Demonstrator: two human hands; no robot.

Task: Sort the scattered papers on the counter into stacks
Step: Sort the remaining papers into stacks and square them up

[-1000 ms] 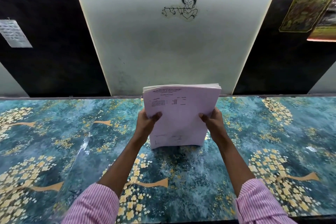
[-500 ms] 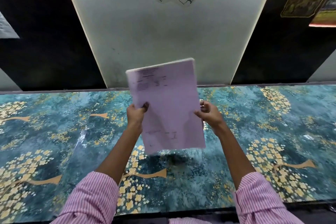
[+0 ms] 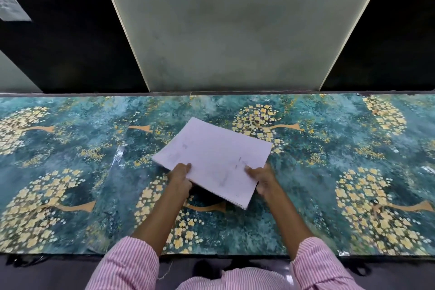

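Midway along the counter, left hand and right hand pinch the paper stack; a slack grip could spill sheets.

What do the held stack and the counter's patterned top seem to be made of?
Stack of papers: thin paper, matte, pale lilac-white; separate sheet edges show at its near corner, faint print. Counter top: likely a printed plastic or vinyl sheet, glossy; glare patches and a shiny crease suggest film, though laminate is possible.
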